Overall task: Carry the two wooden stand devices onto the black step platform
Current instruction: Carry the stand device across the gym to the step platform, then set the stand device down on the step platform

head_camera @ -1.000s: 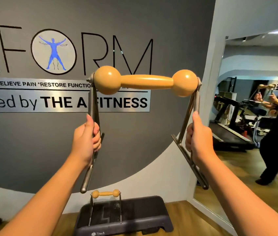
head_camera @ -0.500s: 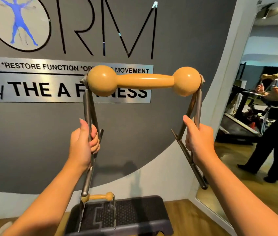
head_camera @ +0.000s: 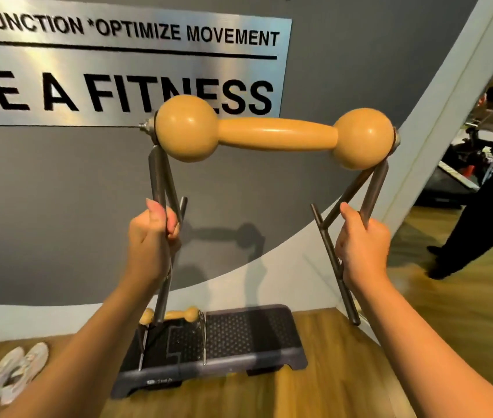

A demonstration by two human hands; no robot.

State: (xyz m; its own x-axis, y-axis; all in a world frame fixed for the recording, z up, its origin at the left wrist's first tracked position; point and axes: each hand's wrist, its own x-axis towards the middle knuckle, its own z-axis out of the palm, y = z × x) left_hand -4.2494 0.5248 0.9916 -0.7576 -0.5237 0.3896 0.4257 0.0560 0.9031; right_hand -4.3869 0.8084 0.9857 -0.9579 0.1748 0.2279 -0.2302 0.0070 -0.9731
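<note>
I hold a wooden stand device (head_camera: 275,134) up in front of me: a tan dumbbell-shaped wooden bar on two grey metal leg frames. My left hand (head_camera: 151,236) grips its left leg and my right hand (head_camera: 359,242) grips its right leg. Below, the black step platform (head_camera: 239,336) lies on the floor against the wall. A second, same-looking wooden stand device (head_camera: 175,316) stands upright on the platform's left half, partly hidden by my left arm and the held leg.
A grey wall with a silver sign (head_camera: 124,61) is close ahead. A pair of white shoes (head_camera: 9,375) lies on the wooden floor (head_camera: 314,393) at the left. A wall mirror (head_camera: 480,176) at the right reflects a person in black and gym machines.
The view has closed in on the wall and tilted down; the platform looks nearer and larger. The shoes have come into view. Both hands keep the same grip on the stand.
</note>
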